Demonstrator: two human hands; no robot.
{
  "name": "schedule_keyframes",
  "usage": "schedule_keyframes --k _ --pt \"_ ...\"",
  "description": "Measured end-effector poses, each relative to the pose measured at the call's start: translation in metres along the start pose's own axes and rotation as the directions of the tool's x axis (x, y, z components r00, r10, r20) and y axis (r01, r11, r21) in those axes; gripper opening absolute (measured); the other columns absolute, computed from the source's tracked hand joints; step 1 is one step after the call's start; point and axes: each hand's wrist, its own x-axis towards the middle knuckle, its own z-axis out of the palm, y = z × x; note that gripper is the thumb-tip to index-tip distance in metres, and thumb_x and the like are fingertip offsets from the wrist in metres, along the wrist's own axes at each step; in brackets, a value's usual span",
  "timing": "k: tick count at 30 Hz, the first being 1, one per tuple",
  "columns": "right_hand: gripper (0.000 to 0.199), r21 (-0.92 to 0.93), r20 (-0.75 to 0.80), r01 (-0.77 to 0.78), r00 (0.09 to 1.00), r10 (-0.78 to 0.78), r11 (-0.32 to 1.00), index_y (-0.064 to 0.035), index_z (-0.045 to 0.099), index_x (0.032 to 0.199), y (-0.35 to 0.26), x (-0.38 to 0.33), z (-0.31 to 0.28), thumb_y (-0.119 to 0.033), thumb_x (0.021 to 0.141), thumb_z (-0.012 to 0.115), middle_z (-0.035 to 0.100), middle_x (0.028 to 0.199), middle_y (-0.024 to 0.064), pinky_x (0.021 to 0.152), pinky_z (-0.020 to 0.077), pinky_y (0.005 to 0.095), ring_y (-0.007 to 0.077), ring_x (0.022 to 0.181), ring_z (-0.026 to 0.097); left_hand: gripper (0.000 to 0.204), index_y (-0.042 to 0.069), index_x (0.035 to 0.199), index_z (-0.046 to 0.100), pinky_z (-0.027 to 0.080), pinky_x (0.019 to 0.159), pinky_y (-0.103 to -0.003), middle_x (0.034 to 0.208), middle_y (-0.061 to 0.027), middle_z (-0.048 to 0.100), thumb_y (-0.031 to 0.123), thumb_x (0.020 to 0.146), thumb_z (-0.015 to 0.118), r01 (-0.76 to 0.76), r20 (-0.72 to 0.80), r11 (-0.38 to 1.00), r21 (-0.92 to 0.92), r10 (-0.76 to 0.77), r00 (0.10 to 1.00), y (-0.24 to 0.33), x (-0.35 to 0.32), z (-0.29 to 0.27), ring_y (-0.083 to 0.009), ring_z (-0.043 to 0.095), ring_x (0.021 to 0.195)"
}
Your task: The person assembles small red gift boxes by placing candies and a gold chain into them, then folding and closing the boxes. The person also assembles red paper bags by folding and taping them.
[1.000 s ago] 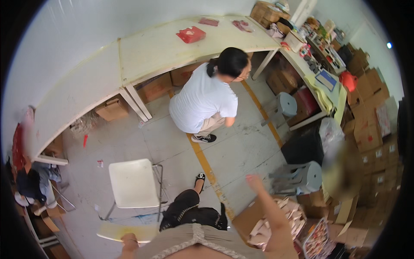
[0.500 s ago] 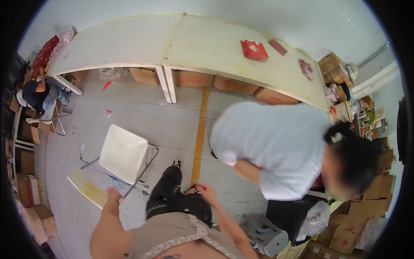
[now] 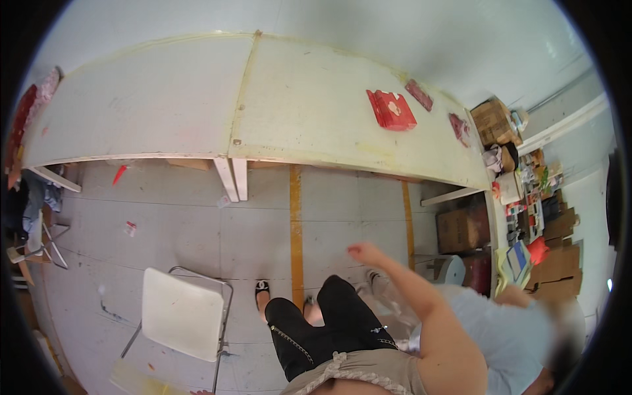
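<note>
Only the fingertips of my left hand (image 3: 201,392) show at the bottom edge, beside the white folding chair (image 3: 183,316). Whether they touch its frame or backrest I cannot make out. My right hand (image 3: 363,251) is held out in front of my right knee, above the grey floor, with its fingers loosely bent and nothing visible in them. The chair stands to the left of my legs, its seat turned up and its metal legs showing.
A long pale table (image 3: 316,112) runs along the wall, with a red package (image 3: 393,110) on it. A co-worker in a light blue shirt (image 3: 487,336) is close at my right. Cartons (image 3: 464,229) and a crowded shelf (image 3: 526,204) stand at the right.
My view has shifted, and the chair sits lower in it. My left hand has nearly left the picture; my right hand has reached forward and right. The co-worker has shifted to the lower right.
</note>
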Motion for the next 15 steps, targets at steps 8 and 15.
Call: schedule_keyframes --k 8,15 --pt "0.024 0.003 -0.832 -0.038 0.554 0.024 0.999 -0.0052 0.069 0.094 0.103 0.203 -0.290 -0.023 0.084 0.057 0.068 0.086 0.0150 0.074 0.0508 0.0383 0.0313 0.080 0.065 0.040 0.019 0.107 0.065 0.049 0.088 -0.041 0.108 -0.0097 0.066 0.043 0.075 0.062 -0.054 0.169 0.880 -0.471 0.151 0.974 0.106 -0.022 -0.167 -0.0303 0.061 0.103" --pt "0.085 0.054 -0.667 -0.422 0.659 0.347 0.905 -0.0166 0.040 0.140 0.110 0.355 -0.400 -0.066 0.074 0.058 0.024 0.150 0.0155 0.106 0.0233 0.0571 0.0351 0.137 0.022 0.041 0.006 0.098 0.066 0.049 0.080 -0.048 0.097 -0.0196 0.067 0.039 0.074 0.062 -0.070 -0.052 0.665 -0.744 0.046 0.998 0.300 -0.014 -0.360 -0.0375 0.063 0.094"
